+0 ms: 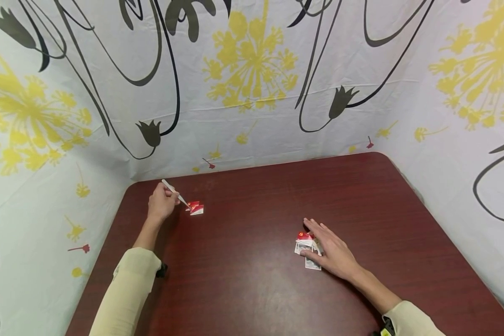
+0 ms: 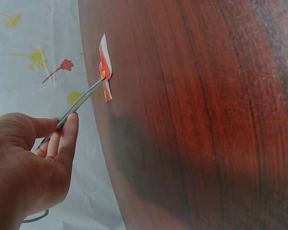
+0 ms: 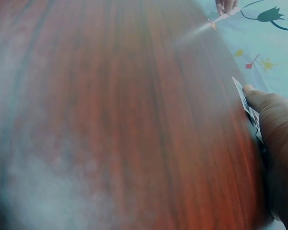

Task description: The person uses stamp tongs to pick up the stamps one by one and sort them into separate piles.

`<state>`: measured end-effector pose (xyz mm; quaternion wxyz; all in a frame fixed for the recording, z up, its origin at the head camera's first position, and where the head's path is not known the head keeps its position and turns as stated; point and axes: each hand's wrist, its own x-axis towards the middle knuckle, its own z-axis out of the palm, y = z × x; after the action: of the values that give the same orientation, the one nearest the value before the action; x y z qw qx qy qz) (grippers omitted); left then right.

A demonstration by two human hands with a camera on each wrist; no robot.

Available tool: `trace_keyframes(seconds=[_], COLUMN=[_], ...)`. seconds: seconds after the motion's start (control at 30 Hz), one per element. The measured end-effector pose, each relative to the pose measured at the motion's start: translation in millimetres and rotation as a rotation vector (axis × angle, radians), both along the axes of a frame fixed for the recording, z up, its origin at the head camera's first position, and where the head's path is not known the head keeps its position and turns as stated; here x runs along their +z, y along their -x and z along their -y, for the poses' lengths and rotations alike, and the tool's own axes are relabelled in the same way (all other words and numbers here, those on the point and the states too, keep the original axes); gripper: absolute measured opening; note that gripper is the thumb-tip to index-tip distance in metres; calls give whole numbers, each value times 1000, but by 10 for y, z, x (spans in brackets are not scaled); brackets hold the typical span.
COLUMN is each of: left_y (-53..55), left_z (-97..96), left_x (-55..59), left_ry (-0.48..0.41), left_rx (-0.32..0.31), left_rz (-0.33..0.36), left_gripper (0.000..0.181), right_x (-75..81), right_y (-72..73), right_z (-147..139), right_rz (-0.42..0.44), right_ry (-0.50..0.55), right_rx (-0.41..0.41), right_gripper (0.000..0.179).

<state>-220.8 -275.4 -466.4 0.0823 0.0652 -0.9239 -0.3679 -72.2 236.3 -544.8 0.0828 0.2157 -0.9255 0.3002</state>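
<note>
At the far left of the table my left hand (image 1: 162,201) pinches a pair of tweezers (image 1: 174,191) between thumb and fingers. The tweezers' tips meet a small red-and-white stamp-like paper (image 1: 197,210), which overlaps another one behind it. The left wrist view shows the tips right at the yellow mark on the red paper (image 2: 105,60). Right of the middle, my right hand (image 1: 333,252) lies with fingers extended over a small group of stamp-like papers, one red (image 1: 304,236) and several grey-and-white (image 1: 312,264). The hand hides part of that group.
The dark red-brown wooden table (image 1: 243,224) has rounded far corners. A white cloth (image 1: 252,135) with yellow and grey flower prints hangs behind it and along both sides.
</note>
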Motion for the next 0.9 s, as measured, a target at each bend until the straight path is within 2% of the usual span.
trace_keyframes(seconds=[0.67, 0.9], left_y=[-10, -24], left_z=[16, 2], left_x=[11, 19], left_ry=[2, 5], left_rx=[2, 33], left_rz=[-20, -35], left_gripper=[23, 23], right_x=[-3, -4], right_y=[-6, -4], right_z=[4, 0], right_rz=[16, 19], right_ry=[-2, -6], right_rx=[-6, -9], right_gripper=[92, 92])
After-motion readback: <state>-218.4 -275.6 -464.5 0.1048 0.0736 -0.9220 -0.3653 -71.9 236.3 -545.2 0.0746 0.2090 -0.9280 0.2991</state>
